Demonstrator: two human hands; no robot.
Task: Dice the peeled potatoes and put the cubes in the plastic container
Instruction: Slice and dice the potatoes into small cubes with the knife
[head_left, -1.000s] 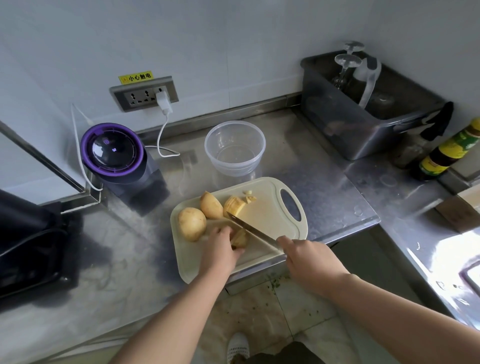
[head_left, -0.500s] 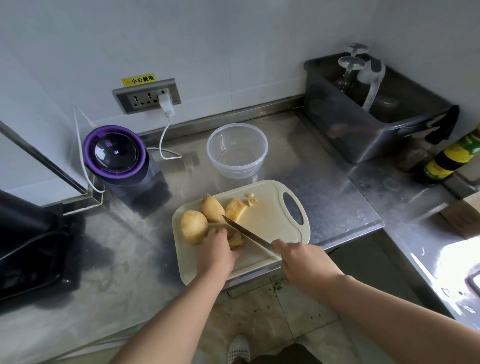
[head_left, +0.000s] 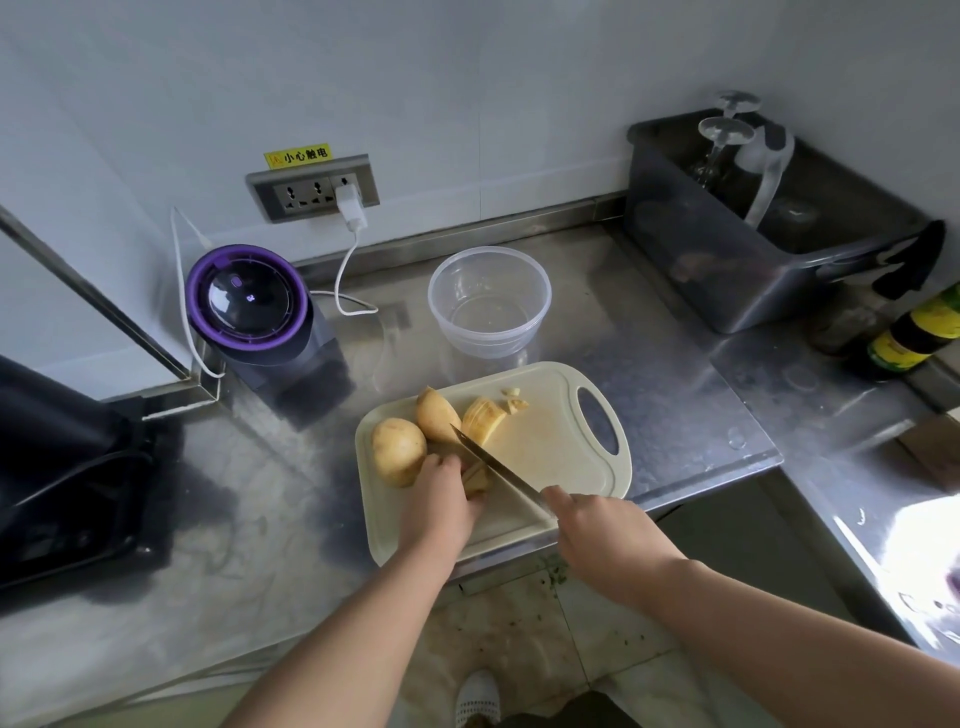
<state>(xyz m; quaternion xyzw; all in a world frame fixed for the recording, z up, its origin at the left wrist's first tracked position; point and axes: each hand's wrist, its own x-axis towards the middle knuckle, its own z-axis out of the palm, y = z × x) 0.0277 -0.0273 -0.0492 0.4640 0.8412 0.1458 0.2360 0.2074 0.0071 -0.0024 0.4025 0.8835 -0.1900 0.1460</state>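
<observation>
Two arms outstretched, left hand (head_left: 441, 493) holding potato piece (head_left: 477, 481), right hand (head_left: 597, 530) gripping knife (head_left: 497, 466)

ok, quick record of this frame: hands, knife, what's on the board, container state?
left hand: holds potato piece down
right hand: grips knife by the handle
knife: blade slanted against the potato piece
cutting board: whole potato, potato chunk, sliced piece, small bits
plastic container: empty, on counter behind the cutting board
progress: no cubes in container yet

yellow sticker (head_left: 297, 156) | above wall socket (head_left: 313, 189) | reads "小心触电"
</observation>
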